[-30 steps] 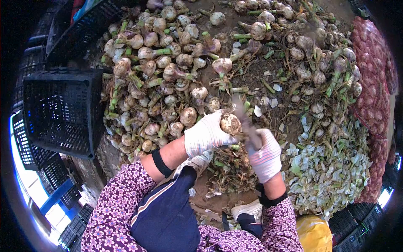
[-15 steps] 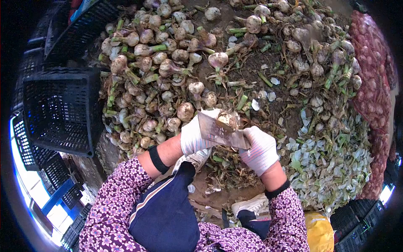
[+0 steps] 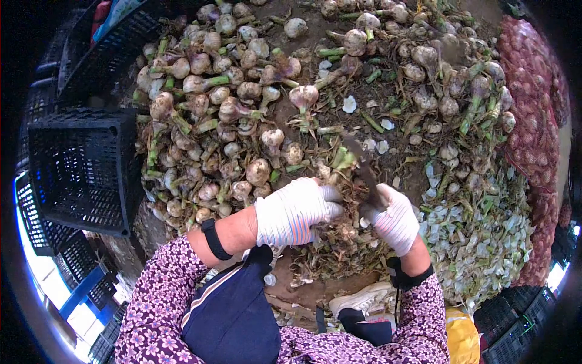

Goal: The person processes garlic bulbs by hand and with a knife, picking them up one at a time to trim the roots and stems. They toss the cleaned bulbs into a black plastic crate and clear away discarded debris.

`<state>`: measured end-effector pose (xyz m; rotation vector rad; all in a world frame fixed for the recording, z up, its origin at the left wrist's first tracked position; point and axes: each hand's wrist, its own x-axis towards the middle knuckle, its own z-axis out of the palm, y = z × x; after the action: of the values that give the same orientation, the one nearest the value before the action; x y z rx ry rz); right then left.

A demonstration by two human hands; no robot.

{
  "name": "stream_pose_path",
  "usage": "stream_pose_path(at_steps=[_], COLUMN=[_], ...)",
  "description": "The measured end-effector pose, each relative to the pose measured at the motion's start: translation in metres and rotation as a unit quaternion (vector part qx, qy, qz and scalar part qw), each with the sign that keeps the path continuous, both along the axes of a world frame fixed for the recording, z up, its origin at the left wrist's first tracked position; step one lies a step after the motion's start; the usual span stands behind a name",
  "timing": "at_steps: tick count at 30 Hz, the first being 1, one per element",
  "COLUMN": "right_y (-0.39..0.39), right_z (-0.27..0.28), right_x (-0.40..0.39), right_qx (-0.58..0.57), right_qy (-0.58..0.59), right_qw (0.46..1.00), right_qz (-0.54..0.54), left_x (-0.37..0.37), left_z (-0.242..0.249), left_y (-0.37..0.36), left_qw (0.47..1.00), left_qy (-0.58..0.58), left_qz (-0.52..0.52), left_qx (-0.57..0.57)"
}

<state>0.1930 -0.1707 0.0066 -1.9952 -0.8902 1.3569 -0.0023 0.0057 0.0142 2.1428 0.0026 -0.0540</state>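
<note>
My left hand [image 3: 296,212], in a white striped glove with grey fingertips, is closed with its fingers curled down at the edge of the trimmings; whatever it grips is hidden under them. Just beyond its fingers a pale green garlic stem [image 3: 343,160] slants upward. My right hand [image 3: 394,219], gloved the same way, is wrapped round the handle of a broad-bladed knife [image 3: 364,173]. The dark blade points away from me and up to the left, edge-on and a little blurred, right beside that stem. Garlic bulbs [image 3: 257,172] with cut stems lie close past my left hand.
A large heap of garlic [image 3: 200,85] spreads ahead and left. Black plastic crates [image 3: 82,170] stand at the left. Peeled skins [image 3: 479,242] pile up at the right, beside red mesh sacks of garlic [image 3: 530,121]. Low at the right is a yellow bag [image 3: 462,333].
My left hand has moved slightly nearer and right, away from the blade. The knife has turned from lying broadside across both hands to pointing away, edge-on. The view has shifted a little.
</note>
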Motion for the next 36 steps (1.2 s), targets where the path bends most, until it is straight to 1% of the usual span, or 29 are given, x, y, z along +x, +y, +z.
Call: stream_pose_path(at_steps=[2, 3, 4, 6, 7, 8, 9, 10, 11, 12, 14, 15, 16, 18, 19, 20, 21, 22, 23, 24, 26, 28, 29, 30, 31, 32, 33, 35, 36], right_y=[0.016, 0.024, 0.025, 0.019, 0.020, 0.020, 0.025, 0.034, 0.062, 0.099, 0.164, 0.193, 0.215, 0.237, 0.235, 0.228, 0.218, 0.207, 0.192, 0.174, 0.152, 0.125, 0.114, 0.102, 0.085, 0.070, 0.058, 0.033, 0.023], right_z=[0.017, 0.020, 0.016, -0.007, -0.021, -0.038, -0.057, -0.067, -0.059, -0.052, -0.066, -0.068, -0.070, -0.097, -0.097, -0.098, -0.100, -0.103, -0.105, -0.091, -0.080, -0.087, -0.074, -0.076, -0.077, -0.075, -0.070, -0.065, -0.064], right_x=[-0.003, -0.004, -0.005, -0.004, -0.003, 0.002, 0.012, 0.021, 0.029, 0.040, 0.059, 0.061, 0.061, 0.058, 0.053, 0.050, 0.046, 0.041, 0.031, 0.020, 0.002, -0.005, -0.010, -0.011, -0.014, -0.017, -0.022, -0.030, -0.030], right_qx=[-0.010, -0.032, -0.028, -0.039, -0.113, -0.112, -0.068, -0.023, 0.011, 0.045, 0.097, 0.103, 0.107, 0.022, 0.037, 0.035, 0.072, 0.109, 0.136, 0.193, 0.187, 0.191, 0.170, 0.160, 0.156, 0.154, 0.139, 0.082, 0.056], right_qy=[-0.015, -0.023, -0.027, 0.012, -0.080, -0.083, -0.141, -0.195, -0.206, -0.216, -0.181, -0.175, -0.167, -0.278, -0.279, -0.280, -0.242, -0.204, -0.132, -0.171, -0.002, -0.112, -0.086, -0.103, -0.056, -0.009, -0.019, -0.018, -0.052], right_qw=[0.997, 0.996, 0.995, 0.994, 0.969, 0.969, 0.975, 0.974, 0.978, 0.974, 0.966, 0.961, 0.958, 0.945, 0.942, 0.942, 0.943, 0.942, 0.936, 0.924, 0.923, 0.931, 0.935, 0.937, 0.935, 0.931, 0.930, 0.935, 0.948], right_qz=[0.069, 0.083, 0.087, 0.098, 0.204, 0.203, 0.160, 0.113, 0.037, -0.041, -0.160, -0.186, -0.208, -0.170, -0.185, -0.183, -0.215, -0.245, -0.298, -0.283, -0.337, -0.289, -0.299, -0.293, -0.313, -0.331, -0.339, -0.345, -0.310], left_x=[0.006, 0.007, 0.005, -0.005, -0.013, -0.019, -0.035, -0.033, -0.046, -0.073, -0.088, -0.082, -0.072, -0.054, -0.044, -0.034, -0.016, -0.005, 0.000, 0.010, 0.026, 0.044, 0.055, 0.062, 0.073, 0.084, 0.087, 0.078, 0.071], left_z=[0.008, 0.010, 0.008, 0.001, 0.009, 0.045, 0.054, 0.074, 0.080, 0.068, 0.069, 0.067, 0.063, 0.050, 0.037, 0.027, 0.033, 0.017, 0.011, 0.002, -0.009, -0.041, -0.057, -0.064, -0.066, -0.066, -0.079, -0.071, -0.068], left_y=[0.001, 0.002, 0.004, 0.016, 0.036, 0.059, 0.082, 0.099, 0.116, 0.131, 0.134, 0.126, 0.114, 0.095, 0.087, 0.077, 0.072, 0.065, 0.060, 0.054, 0.050, 0.056, 0.060, 0.072, 0.088, 0.100, 0.102, 0.089, 0.084], left_qw=[0.994, 0.986, 0.986, 0.983, 0.994, 0.955, 0.929, 0.860, 0.776, 0.737, 0.716, 0.765, 0.798, 0.846, 0.860, 0.866, 0.882, 0.876, 0.888, 0.870, 0.914, 0.935, 0.931, 0.941, 0.951, 0.941, 0.949, 0.948, 0.946], left_qy=[0.047, 0.058, 0.056, -0.028, -0.072, -0.119, -0.072, 0.000, -0.008, 0.057, 0.047, 0.018, -0.007, -0.019, -0.007, -0.006, 0.006, 0.010, 0.059, 0.065, 0.072, 0.014, 0.030, 0.053, 0.169, 0.282, 0.258, 0.257, 0.255], left_qz=[-0.072, -0.104, -0.099, -0.077, 0.061, 0.132, 0.240, 0.370, 0.384, 0.425, 0.465, 0.509, 0.543, 0.498, 0.487, 0.500, 0.471, 0.468, 0.440, 0.443, 0.395, 0.350, 0.355, 0.310, 0.230, 0.145, 0.112, 0.096, 0.081], left_qx=[0.069, 0.116, 0.121, 0.162, 0.059, 0.235, 0.272, 0.350, 0.500, 0.522, 0.519, 0.395, 0.260, 0.191, 0.150, 0.023, -0.016, -0.112, -0.119, -0.204, -0.053, 0.052, 0.075, 0.127, 0.123, 0.118, 0.142, 0.164, 0.183])
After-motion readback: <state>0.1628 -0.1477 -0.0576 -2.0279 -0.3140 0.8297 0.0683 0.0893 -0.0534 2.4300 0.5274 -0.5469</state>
